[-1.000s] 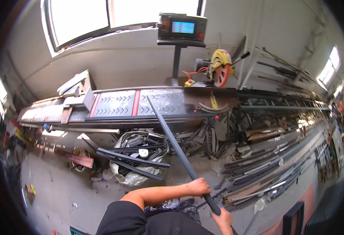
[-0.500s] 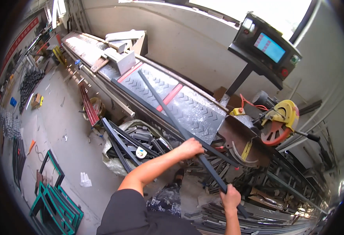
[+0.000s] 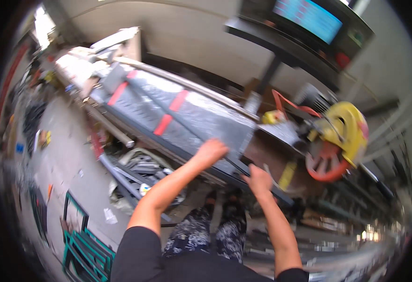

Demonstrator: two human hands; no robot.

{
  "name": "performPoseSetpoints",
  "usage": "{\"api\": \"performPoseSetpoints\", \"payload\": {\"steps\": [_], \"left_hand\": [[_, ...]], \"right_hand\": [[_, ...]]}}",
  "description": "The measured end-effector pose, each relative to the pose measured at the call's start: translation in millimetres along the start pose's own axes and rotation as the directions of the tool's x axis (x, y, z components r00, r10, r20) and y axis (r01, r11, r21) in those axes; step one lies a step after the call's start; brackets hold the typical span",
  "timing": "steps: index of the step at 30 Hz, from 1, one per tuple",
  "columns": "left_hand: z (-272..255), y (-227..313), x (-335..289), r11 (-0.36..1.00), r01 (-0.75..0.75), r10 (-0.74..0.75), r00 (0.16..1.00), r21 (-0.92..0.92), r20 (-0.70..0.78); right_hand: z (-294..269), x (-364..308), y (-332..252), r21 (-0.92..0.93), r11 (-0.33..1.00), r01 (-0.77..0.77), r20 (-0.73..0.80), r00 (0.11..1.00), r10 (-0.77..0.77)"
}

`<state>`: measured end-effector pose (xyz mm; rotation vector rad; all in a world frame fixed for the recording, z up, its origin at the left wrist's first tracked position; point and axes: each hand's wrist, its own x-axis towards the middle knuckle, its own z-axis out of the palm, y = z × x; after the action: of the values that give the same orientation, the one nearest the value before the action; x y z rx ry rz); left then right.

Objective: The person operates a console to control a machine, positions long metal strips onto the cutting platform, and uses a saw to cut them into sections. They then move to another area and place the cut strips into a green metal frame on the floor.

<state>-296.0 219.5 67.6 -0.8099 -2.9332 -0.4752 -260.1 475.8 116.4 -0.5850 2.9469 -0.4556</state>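
Observation:
A long dark bar [image 3: 236, 164] slants across the metal-topped bench [image 3: 215, 115], both of my hands closed around it. My left hand [image 3: 211, 152] grips it above the bench's front side. Farther right and nearer to me, my right hand [image 3: 259, 180] holds the same bar close to its near end. The bar's far part lies over the bench top, across a red strip [image 3: 170, 113], and is smeared by motion. Another dark bar [image 3: 180, 152] runs along the bench's front edge.
Right of the bench stands a cut-off saw [image 3: 351, 127] with a yellow guard. A control box [image 3: 304, 28] with a lit screen hangs above. Offcuts [image 3: 147, 164] fill a sack below the bench. Green-edged frames [image 3: 86, 251] lie on the left floor; metal lengths [image 3: 328, 254] lie at right.
Both hands have moved the bar up and away from me, over the bench. My right hand is now closer to my left. The view has shifted, and I stand nearer the bench.

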Motion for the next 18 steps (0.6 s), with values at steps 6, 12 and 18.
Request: {"api": "performPoseSetpoints", "payload": {"steps": [6,12,18], "left_hand": [[26.9,17.3,69.7,0.999,-0.028,0.024,0.984,-0.02,-0.176],[77.4,-2.2,135.3,0.993,0.12,-0.117,0.985,0.01,-0.127],[109.2,-22.7,160.4,0.981,0.186,-0.183,0.982,0.055,-0.053]], "right_hand": [[1.7,40.5,45.5,0.037,0.999,0.035,-0.237,0.971,-0.025],[27.3,-0.3,103.9,0.306,0.952,0.01,-0.335,0.937,0.098],[22.5,-99.0,178.2,0.284,0.907,-0.311,-0.05,0.94,0.338]]}}
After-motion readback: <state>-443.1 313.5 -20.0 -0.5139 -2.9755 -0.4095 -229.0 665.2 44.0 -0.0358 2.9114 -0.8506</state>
